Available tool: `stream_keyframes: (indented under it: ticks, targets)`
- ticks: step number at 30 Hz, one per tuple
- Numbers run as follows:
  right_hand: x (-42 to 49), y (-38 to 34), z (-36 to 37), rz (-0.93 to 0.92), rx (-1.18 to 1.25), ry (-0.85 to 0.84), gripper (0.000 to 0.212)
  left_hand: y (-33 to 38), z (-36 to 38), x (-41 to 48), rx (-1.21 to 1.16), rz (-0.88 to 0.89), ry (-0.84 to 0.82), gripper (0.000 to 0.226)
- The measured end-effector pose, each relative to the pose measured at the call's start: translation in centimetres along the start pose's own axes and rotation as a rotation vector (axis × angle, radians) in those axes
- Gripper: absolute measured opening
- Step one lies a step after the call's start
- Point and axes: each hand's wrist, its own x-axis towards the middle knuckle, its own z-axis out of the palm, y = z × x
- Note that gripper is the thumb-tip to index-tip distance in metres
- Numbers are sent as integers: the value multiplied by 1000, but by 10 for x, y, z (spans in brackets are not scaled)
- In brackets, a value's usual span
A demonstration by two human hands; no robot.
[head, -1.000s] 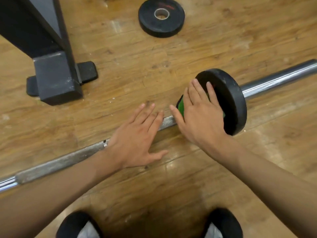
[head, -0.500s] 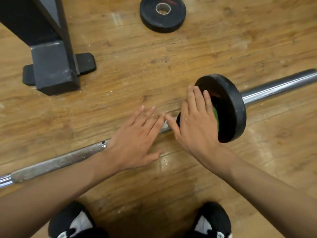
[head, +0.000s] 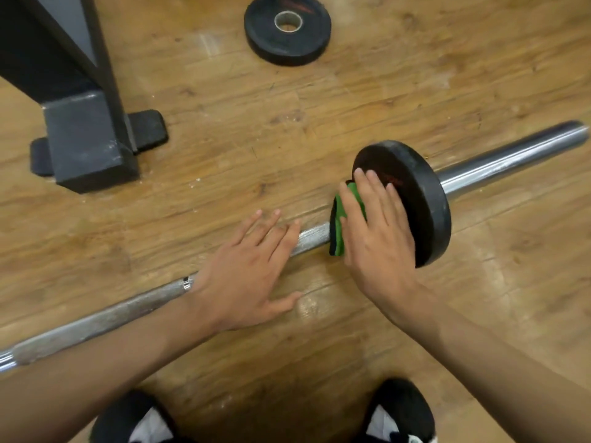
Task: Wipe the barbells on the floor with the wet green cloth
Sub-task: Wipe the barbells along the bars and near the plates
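**Operator A:** What did we record at the left edge?

**Operator B:** We noted a dark metal rack foot [head: 86, 139] at 10 o'clock, standing on the wooden floor [head: 224, 123]. The barbell [head: 96, 321] lay on that floor, with its shaft running from 8 o'clock up toward 2 o'clock.

**Operator A:** And the left hand?

**Operator B:** We found the left hand [head: 246, 270] near centre, laid flat on the knurled shaft. Its fingers were straight and slightly spread, gripping nothing. A loose plate [head: 287, 30] lay flat at 12 o'clock, well apart from it.

**Operator A:** Where did we locate the cloth?

**Operator B:** We located the green cloth [head: 339, 238] at 3 o'clock of that hand, bunched against the inner face of the black plate [head: 430, 199], which stood upright on the bar. The right hand [head: 377, 235] pressed the cloth there with straight fingers, its fingertips reaching onto the plate face.

**Operator A:** Anything further right?

**Operator B:** We logged the chrome sleeve [head: 511, 155] projecting past the plate toward 2 o'clock. Two shoes [head: 115, 417] showed at 6 o'clock.
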Motion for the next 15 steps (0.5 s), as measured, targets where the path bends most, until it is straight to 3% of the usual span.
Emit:
stream_keyframes:
  ticks: [2,6,9,12,15]
  targets:
    - [-15,-1,-1,-5,-19,29,57,0,-1,1,1,-13,-2,100]
    - [16,-6,-1,12,0,-77,47,5,-3,-1,-31,-30,-34,101]
    - [48,-11,1,59,-51,-113,53,3,-4,-3,-34,-6,-30,98]
    - [25,0,6,-38,40,-22,37,1,-5,-3,-20,6,-39,97]
    - [-15,6,3,-90,-3,10,49,-1,-6,-3,-11,2,-52,96]
